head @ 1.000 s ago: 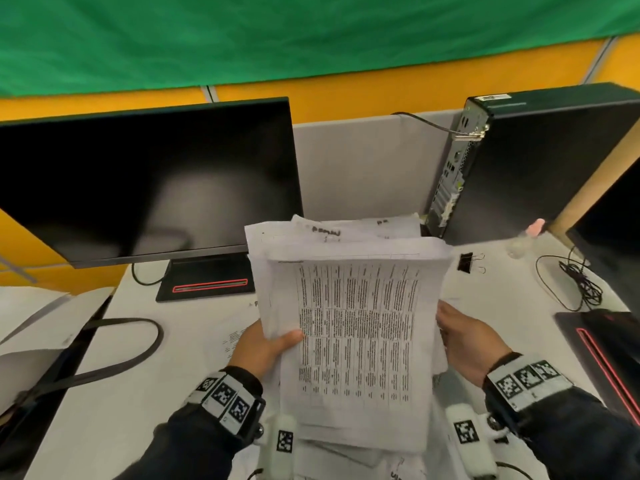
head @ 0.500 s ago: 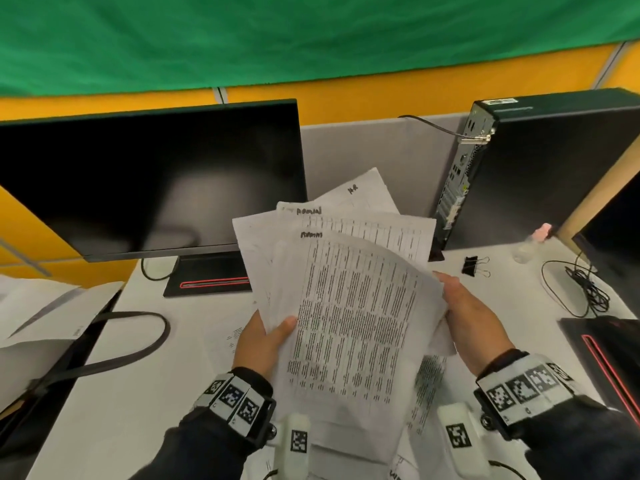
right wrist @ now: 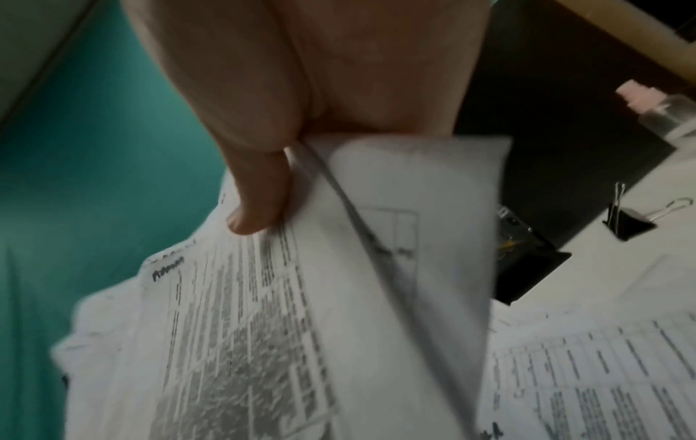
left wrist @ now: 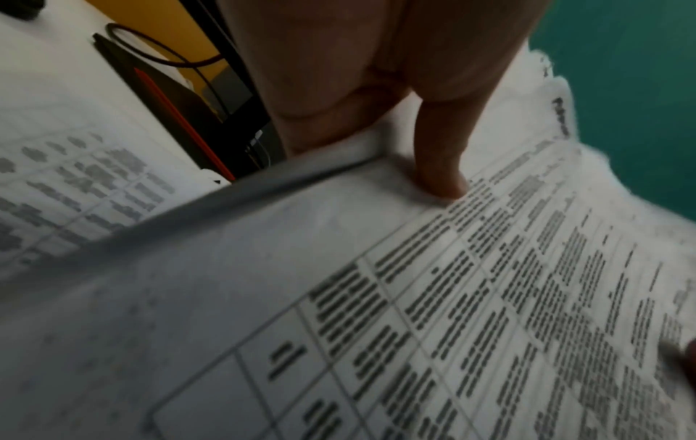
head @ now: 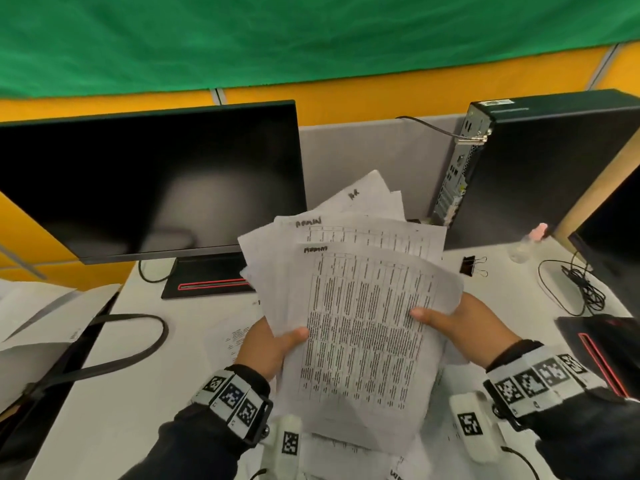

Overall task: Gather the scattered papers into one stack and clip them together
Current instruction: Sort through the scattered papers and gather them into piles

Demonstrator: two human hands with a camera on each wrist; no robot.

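Both hands held the papers [head: 360, 323] up off the desk [head: 104, 393], in front of the monitor [head: 149, 181] and the computer tower [head: 540, 174]. The left hand [head: 266, 348] pinched the sheaf at its left edge, thumb lying across the printed face and the fingers hidden behind. The right hand [head: 460, 323] pinched the right edge the same way, thumb on top; the right wrist view showed several sheet edges caught under that thumb.

The sheaf was not squared. Its far edges fanned out in steps, one corner poking up toward the tower, and the near corners hung uneven. More printed sheets lay flat on the desk below the hands and to the near right, so gathering looked unfinished.

The step in hand seemed to be aligning the held sheets into one block. The next move would probably call for loosening both pinches enough to let the sheets slide, then tapping an edge on the desk until the edges agreed, and collecting the sheets left on the desk.

The clip [head: 469, 265] sat on the desk to the far right, apart from the papers, near a small bottle [head: 528, 242].
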